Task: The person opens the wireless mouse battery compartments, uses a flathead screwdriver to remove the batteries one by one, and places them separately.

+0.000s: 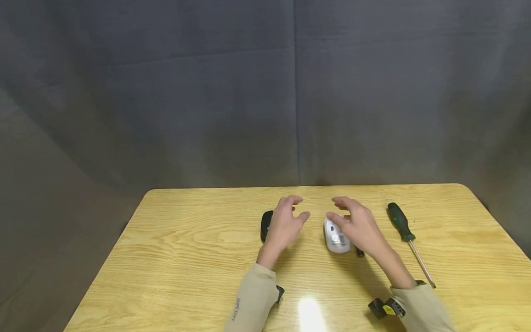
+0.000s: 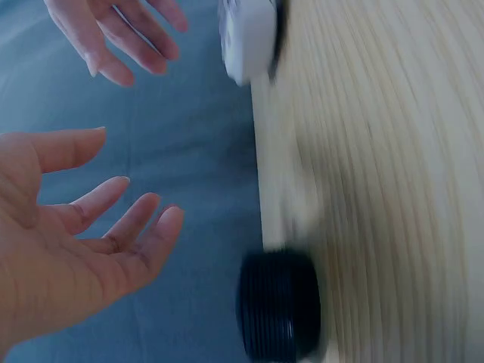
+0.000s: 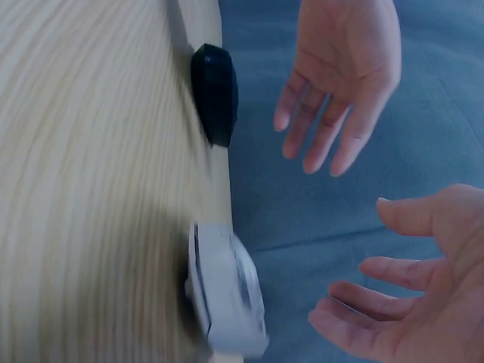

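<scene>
As we looked down from the head camera, our left hand (image 1: pixel 285 226) hovered above the wooden table (image 1: pixel 186 249) with its fingers loosely spread and holding nothing, partly covering a black mouse cover (image 1: pixel 266 224) that lay just to its left. Our right hand (image 1: pixel 357 226) hung beside it, fingers likewise relaxed and apart, above a white mouse body (image 1: pixel 335 236) that rested on the table between the two hands, nearer the right one. We could not tell whether that hand touched it. A small dark piece (image 1: pixel 359 252) lay just beside the mouse body, half hidden under our right wrist. A green-handled screwdriver (image 1: pixel 408 240) lay well to the right, its tip pointing toward us.

From the left wrist, much was blurred, yet we saw our left hand (image 2: pixel 68 249) open, palm showing and fingers fanned, with the black mouse cover (image 2: pixel 280 306) near it on the table (image 2: pixel 393 189) and the white mouse body (image 2: pixel 248 38) farther off. Our right hand (image 2: pixel 117 30) showed open too.

From the right wrist, our right hand (image 3: pixel 423 287) held nothing, fingers wide, the white mouse body (image 3: pixel 223 295) just beside it; our left hand (image 3: pixel 344 76) hung open near the black mouse cover (image 3: pixel 214 91).
</scene>
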The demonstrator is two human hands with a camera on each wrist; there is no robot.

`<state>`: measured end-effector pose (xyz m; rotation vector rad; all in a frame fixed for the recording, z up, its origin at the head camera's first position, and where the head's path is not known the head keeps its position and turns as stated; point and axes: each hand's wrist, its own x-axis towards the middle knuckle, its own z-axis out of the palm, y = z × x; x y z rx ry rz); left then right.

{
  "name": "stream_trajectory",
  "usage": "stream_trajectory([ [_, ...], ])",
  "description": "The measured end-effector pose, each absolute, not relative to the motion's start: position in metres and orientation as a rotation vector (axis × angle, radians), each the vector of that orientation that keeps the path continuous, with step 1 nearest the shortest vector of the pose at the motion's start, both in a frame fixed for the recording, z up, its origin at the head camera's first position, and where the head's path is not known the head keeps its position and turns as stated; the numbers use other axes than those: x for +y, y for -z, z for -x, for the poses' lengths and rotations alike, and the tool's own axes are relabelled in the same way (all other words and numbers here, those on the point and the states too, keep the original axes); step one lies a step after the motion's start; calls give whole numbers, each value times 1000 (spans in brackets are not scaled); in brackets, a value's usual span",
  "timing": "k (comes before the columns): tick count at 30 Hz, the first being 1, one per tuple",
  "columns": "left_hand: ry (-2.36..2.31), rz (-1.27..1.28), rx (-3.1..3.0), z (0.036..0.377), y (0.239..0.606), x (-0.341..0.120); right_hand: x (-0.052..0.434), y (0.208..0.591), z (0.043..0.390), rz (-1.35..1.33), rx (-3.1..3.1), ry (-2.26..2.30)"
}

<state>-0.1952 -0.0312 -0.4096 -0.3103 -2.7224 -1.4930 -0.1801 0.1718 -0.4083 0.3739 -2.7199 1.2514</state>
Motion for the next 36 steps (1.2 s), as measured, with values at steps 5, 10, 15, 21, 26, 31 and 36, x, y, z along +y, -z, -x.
stream_trajectory([
  [5, 1505, 325, -2697, 197, 412, -55, 161, 408, 185, -427, -2692, -1266],
  [10, 1510, 354, -2706, 200, 409, -76, 148, 406, 189, -456, -2691, -1269],
  [15, 1514, 327, -2713, 204, 408, -94, 132, 403, 195, -464, -2706, -1291],
  [21, 1423, 386, -2849, 203, 417, -113, 111, 401, 200, -487, -2753, -1273],
  [26, 1327, 426, -2966, 201, 426, -129, 95, 405, 204, -545, -2829, -1263],
  [31, 1277, 435, -3007, 201, 427, -139, 83, 413, 206, -626, -2877, -1264],
  [36, 1244, 492, -3064, 202, 429, -138, 81, 424, 207, -636, -2932, -1280],
])
